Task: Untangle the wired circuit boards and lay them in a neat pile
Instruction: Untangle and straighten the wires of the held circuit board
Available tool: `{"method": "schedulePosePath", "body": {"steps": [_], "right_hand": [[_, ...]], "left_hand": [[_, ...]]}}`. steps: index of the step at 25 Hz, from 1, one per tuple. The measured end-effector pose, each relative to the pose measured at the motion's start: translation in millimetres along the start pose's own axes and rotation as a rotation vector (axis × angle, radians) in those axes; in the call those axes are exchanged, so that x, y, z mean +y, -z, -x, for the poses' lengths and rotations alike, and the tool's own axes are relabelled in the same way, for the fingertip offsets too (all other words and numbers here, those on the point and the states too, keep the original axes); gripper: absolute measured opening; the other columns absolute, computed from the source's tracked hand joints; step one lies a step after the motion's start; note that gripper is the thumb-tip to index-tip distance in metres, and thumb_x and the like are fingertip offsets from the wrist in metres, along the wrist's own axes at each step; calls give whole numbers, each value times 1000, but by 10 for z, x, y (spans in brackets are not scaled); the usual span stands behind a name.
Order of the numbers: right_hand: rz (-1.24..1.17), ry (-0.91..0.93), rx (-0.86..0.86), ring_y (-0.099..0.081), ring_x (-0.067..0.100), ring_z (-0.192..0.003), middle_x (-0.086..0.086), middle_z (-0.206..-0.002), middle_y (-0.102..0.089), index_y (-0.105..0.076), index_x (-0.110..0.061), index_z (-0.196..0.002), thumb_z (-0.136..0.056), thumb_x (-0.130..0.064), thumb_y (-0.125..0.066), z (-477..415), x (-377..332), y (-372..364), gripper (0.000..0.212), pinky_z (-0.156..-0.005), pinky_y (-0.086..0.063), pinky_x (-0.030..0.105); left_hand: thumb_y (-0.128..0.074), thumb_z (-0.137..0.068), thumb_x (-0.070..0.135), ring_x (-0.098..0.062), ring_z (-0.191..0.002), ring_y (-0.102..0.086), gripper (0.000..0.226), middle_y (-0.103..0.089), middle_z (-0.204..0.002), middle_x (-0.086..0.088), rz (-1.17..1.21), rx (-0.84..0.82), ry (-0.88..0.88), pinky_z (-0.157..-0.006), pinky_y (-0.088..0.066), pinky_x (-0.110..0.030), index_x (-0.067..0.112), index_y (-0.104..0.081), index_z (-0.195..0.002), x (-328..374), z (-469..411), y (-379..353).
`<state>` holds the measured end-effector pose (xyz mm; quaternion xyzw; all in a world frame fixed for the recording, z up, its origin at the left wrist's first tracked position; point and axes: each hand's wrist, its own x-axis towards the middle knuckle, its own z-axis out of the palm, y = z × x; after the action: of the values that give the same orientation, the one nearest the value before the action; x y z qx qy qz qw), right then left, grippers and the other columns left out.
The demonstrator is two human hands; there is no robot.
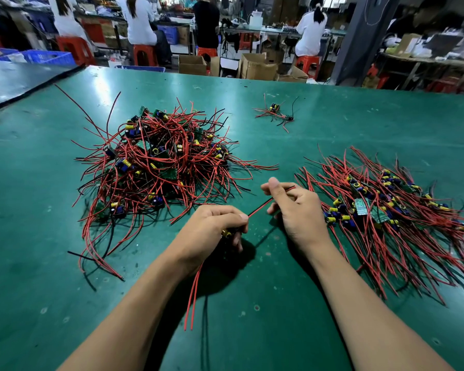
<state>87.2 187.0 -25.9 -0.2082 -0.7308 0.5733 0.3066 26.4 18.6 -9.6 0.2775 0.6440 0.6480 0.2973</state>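
Now left hand [214, 228] grips one board [226, 233], right hand [292, 210] pinches its wires [260, 208]; next it probably joins the neat pile [386, 210] beside the right hand

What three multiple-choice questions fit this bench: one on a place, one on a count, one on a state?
1. Where does the neat pile lie?
A. right of the right hand
B. at the far left edge
C. on a stool

2. How many groups of boards lie on the table?
A. one
B. three
C. five

3. The wire pair is:
A. loose on the table
B. held straight between both hands
C. coiled up

Answers:
1 A, it spreads just beyond the right wrist.
2 B, there are the tangled heap, the neat pile and the small far cluster.
3 B, the left hand grips the held board and the right hand pinches the wire pair.
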Motion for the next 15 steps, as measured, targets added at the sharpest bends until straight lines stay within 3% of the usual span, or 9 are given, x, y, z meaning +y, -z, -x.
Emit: {"method": "schedulePosePath", "body": {"steps": [3, 5, 8, 12, 15], "right_hand": [[153, 43, 51, -56, 3, -51, 5, -65, -67, -74, -17, -91, -104, -37, -51, -38, 59, 45, 33, -56, -43, 19], [186, 28, 55, -57, 4, -52, 0, -69, -69, -73, -18, -91, -106, -37, -47, -49, 80, 23, 36, -59, -45, 21], [39, -79, 50, -56, 9, -52, 1, -79, -71, -73, -19, -88, -97, -52, -55, -23, 13, 22, 39, -56, -46, 26], [-155, -244, -86, -53, 13, -47, 0, -76, -69, -72, -16, -89, -74, -75, -62, 94, -101, 5, 62, -39, -41, 23], [-71, -267, -174, -52, 14, -43, 5, -74, -68, -71, -11, -95, -96, -59, -53, 163, -118, -53, 52, -37, -39, 22]], "left_hand": [[-57, -92, 7, -20, -47, -56, 31, -53, -47, -7, -39, 7, 6, -52, -42, -18, 10, -63, -61, -13, 3, -15], [-58, -92, 9, -21, -49, -57, 30, -56, -49, -7, -66, 20, 0, -53, -42, -20, 10, -65, -63, -17, 4, -16], [-60, -92, 11, -22, -53, -57, 24, -61, -55, -10, -64, 52, -5, -56, -44, -22, 7, -69, -70, -18, 17, -31], [-58, -95, 11, -21, -53, -62, 21, -68, -64, -12, 74, 171, 36, -52, -51, -23, 0, -68, -81, -16, -11, -49], [-55, -98, 14, -22, -60, -68, 19, -73, -74, -12, 154, 217, 45, -53, -53, -23, 6, -66, -84, 16, -12, -43]]}}
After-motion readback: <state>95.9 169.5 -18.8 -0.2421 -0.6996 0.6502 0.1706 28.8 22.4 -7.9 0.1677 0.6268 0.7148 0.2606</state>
